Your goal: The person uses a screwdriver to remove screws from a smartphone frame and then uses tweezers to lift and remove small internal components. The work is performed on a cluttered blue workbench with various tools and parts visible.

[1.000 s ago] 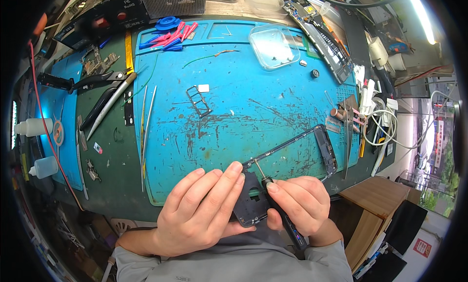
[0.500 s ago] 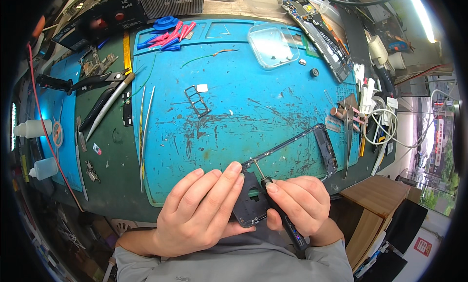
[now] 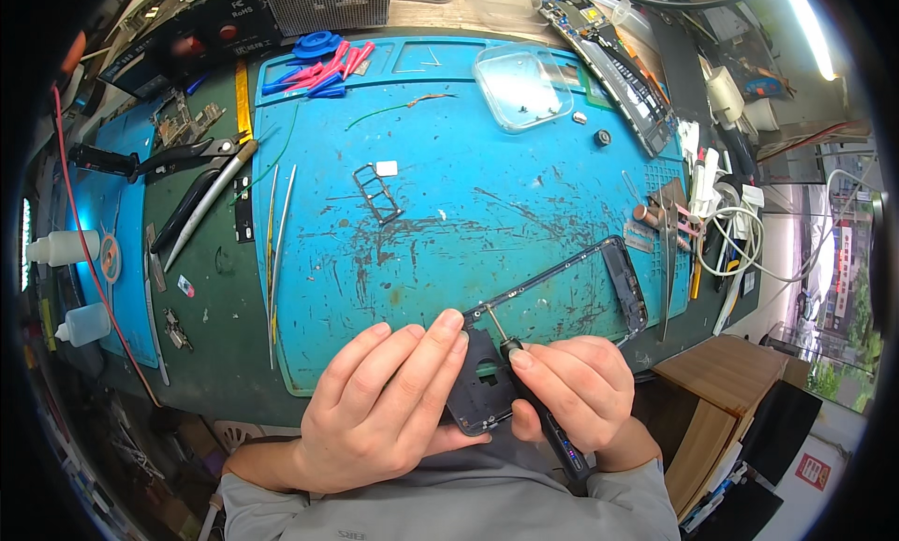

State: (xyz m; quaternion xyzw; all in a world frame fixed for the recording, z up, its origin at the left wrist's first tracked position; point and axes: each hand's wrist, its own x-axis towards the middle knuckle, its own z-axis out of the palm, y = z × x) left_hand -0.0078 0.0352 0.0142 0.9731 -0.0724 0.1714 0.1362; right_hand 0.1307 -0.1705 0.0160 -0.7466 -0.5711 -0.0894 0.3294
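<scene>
My left hand (image 3: 379,410) grips the lower end of a dark phone frame (image 3: 476,405), fingertips over its upper-left corner and thumb along the bottom edge. The frame stretches up to the right across the blue mat. My right hand (image 3: 576,401) is closed around a black pen-style electric screwdriver (image 3: 557,438) with small lit indicators on its body. Its thin bit (image 3: 497,321) reaches the inner edge of the frame, near the screw points just right of my left fingertips. Whether the bit sits in a screw is too small to tell.
The blue mat (image 3: 375,279) holds a small black bracket (image 3: 377,193), tweezers (image 3: 284,260), a clear container (image 3: 520,87) and pink-blue tools (image 3: 332,73). A disassembled device (image 3: 609,68) lies back right, cables (image 3: 740,251) at right. Pliers (image 3: 187,153) and bottles (image 3: 66,246) stand or lie at left.
</scene>
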